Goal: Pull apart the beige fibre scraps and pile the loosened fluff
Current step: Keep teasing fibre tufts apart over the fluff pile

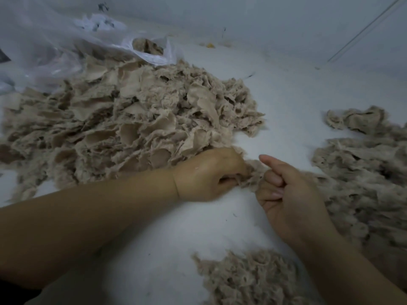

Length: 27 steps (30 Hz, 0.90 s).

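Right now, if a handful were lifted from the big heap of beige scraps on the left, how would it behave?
The scrap heap probably lifts limp: its pieces lie curled and folded. It looks light for its bulk, being loosely stacked. Frayed edges interlock, so neighbouring scraps would likely drag along rather than come away cleanly.

Pretty plain spot, honestly. The white surface [220, 227] fills most of the frame and looks a bit soft and fuzzy, with tiny dark specks on it. Along the top runs a pale grey-white wall [275, 20]. A thin line [365, 29] cuts diagonally across the upper right corner. Crumpled clear plastic sheeting [44, 40] bunches in the upper left. Light's dim, cool and flat.
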### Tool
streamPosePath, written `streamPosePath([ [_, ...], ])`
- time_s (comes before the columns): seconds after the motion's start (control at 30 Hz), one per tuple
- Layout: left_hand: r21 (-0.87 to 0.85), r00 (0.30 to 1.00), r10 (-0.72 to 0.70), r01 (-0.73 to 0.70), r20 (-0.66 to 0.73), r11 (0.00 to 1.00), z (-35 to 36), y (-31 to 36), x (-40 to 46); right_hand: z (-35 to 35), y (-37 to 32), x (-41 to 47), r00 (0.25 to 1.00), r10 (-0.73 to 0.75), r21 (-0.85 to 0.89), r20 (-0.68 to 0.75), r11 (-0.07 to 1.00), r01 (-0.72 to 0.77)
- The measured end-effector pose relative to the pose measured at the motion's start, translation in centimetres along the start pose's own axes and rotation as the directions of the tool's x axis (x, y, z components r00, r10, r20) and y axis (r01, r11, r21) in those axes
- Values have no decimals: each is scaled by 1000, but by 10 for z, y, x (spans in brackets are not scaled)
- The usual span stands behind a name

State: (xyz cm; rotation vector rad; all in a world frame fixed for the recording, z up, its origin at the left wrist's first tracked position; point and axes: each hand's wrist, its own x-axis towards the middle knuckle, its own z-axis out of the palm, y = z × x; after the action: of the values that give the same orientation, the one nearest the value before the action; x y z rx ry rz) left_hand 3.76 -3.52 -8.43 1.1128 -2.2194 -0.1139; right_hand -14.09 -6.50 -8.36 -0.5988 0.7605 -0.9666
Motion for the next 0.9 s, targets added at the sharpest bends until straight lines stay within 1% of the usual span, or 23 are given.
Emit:
streamPosePath([
  [0.07,-58,992,-64,58,-111,997,2,5,0,0,1,1,999,49,-48,17,998,-48],
  [0.13,-153,958,-177,145,-225,978,5,13,-1,0,1,3,998,62,-71,20,996,-61],
  [0.17,-225,937,-244,189,-249,956,7,19,-2,-1,2,4,998,55,-73,9,996,-55],
  [0.2,-313,920,-311,229,-241,921,8,25,-3,-1,2,5,999,40,-80,-13,996,-41],
  [0.27,-475,894,-414,293,-171,830,12,37,-5,-3,3,7,997,-14,-111,-71,994,6],
  [0.33,-533,875,-466,335,-130,777,17,45,-6,-6,2,9,990,-65,-129,-123,990,49],
  [0.4,-551,840,-525,375,-138,745,20,48,-8,-8,0,8,986,-97,-144,-134,986,78],
  [0.47,-614,785,-602,403,-150,679,21,47,-9,-7,-1,5,987,-129,-180,-96,977,110],
  [0.53,-692,723,-673,407,-155,597,20,47,-10,-2,0,0,991,-135,-300,2,945,129],
  [0.6,-758,667,-723,373,-182,535,19,48,-8,2,2,-6,985,-118,-479,127,862,165],
  [0.63,-775,640,-742,359,-202,520,19,50,-7,4,2,-8,978,-111,-545,176,816,191],
  [0.7,-780,607,-759,347,-237,521,21,54,-4,7,3,-11,969,-110,-589,223,776,224],
  [0.83,-788,585,-772,343,-246,511,23,53,-8,9,3,-14,961,-109,-577,256,780,242],
  [0.9,-761,591,-762,357,-264,541,21,51,-11,9,4,-15,954,-110,-563,279,786,255],
])
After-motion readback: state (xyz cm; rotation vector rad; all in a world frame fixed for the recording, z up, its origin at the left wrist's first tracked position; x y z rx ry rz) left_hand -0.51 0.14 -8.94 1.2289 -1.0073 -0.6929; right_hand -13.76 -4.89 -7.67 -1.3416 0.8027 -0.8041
